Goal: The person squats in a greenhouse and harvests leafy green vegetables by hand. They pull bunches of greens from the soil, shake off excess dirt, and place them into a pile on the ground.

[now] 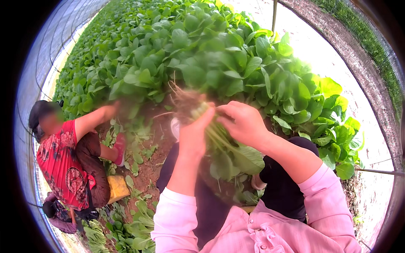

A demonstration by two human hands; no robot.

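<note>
A bunch of uprooted leafy greens hangs between my knees, its leaves pointing down toward me. My left hand is closed around the pale stems just below the roots. The tangled brown roots point up and away, blurred and with soil on them. My right hand is at the stems on the right side, thumb and fingertips drawn together close to my left thumb. Whether those fingertips pinch a stem or a leaf is too blurred to tell.
Dense standing greens fill the bed ahead. A co-worker in a red shirt sits at left on a yellow box, arm reaching into the plants. Another person is behind. Pulled greens lie on the soil at lower left.
</note>
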